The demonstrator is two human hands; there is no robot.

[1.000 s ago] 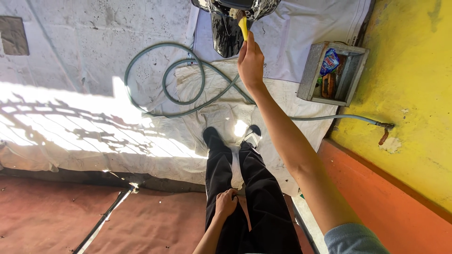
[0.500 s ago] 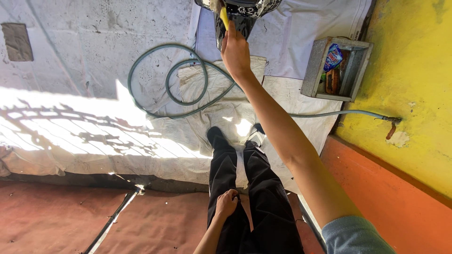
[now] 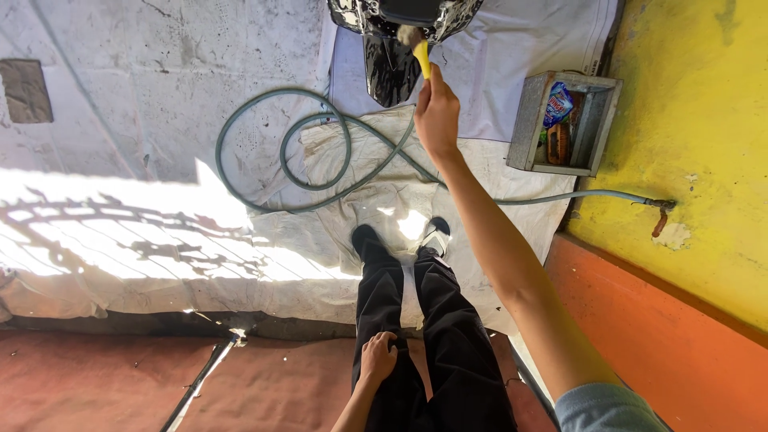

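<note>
Brush (image 3: 416, 50) with a yellow handle and pale bristles sits at the top of the view, gripped in the right hand (image 3: 436, 116), whose fingers are closed round the lower end of the handle. The bristles touch the black, glossy object (image 3: 392, 48) at the top edge (what it is cannot be told, since only part shows). The right arm stretches straight out from the grey sleeve (image 3: 604, 408) at the bottom right. The left hand (image 3: 378, 358) rests on the left thigh, fingers curled loosely against the black trousers (image 3: 448, 352), holding nothing. Below the brush a grey-green hose (image 3: 320, 136) lies in loops over a stained white cloth (image 3: 376, 200), then runs right to a tap (image 3: 660, 210) on the yellow wall (image 3: 704, 120). A grey box (image 3: 564, 120) with a blue packet inside stands by that wall.
</note>
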